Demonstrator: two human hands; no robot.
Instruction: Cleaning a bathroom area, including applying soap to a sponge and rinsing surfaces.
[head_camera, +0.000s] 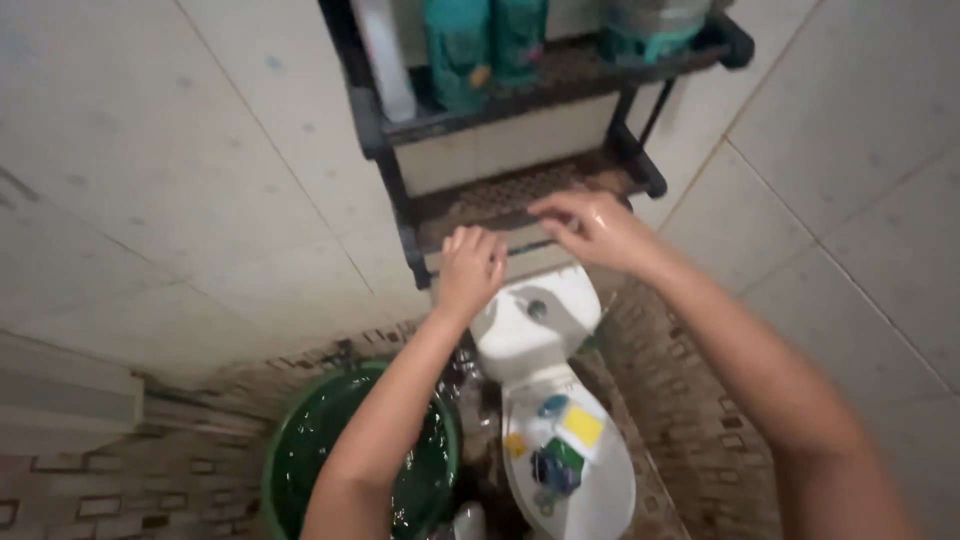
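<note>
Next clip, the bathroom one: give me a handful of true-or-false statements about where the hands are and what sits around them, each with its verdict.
1. Both hands are at the lower shelf of the dark rack. True: the left hand is at its front edge and the right hand lies over it.
2. The green bucket stands on the toilet lid. False: it stands on the floor beside the toilet.
3. Teal bottles stand on the upper shelf. True.
4. The toilet lid is bare. False: several small colourful items, one a yellow square, lie on it.
5. The right hand holds a bottle. False: its fingers are spread over the shelf, and no bottle is in it.
</note>
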